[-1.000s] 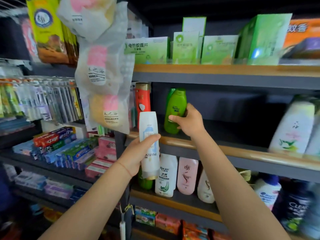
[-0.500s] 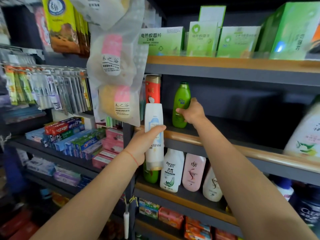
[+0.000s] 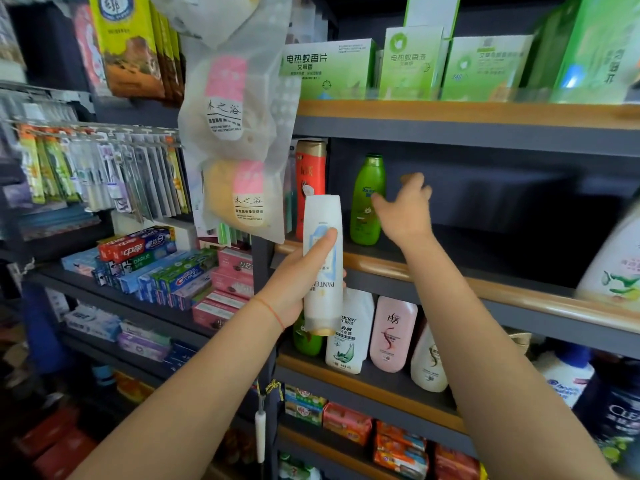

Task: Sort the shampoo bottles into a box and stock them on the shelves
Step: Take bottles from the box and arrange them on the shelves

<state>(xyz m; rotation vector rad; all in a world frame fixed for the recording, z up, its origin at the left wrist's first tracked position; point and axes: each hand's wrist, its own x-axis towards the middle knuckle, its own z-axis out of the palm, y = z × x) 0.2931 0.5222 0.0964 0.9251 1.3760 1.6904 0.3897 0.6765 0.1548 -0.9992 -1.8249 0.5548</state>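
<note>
Up front, the left hand [image 3: 298,282] grips a white Pantene bottle [image 3: 322,265] held upside down, cap at the bottom, thumb laid along its label — it hangs just in front of the wooden shelf edge [image 3: 450,275]. To its right the right hand [image 3: 405,209] is spread, fingers loose, holding nothing, just beside the green bottle [image 3: 367,199] standing upright on that shelf. Left of the green one stands a red bottle [image 3: 310,188]. Below, a pink bottle [image 3: 393,334] and white ones stand in a row — toothpaste boxes [image 3: 156,265] lie far left.
</note>
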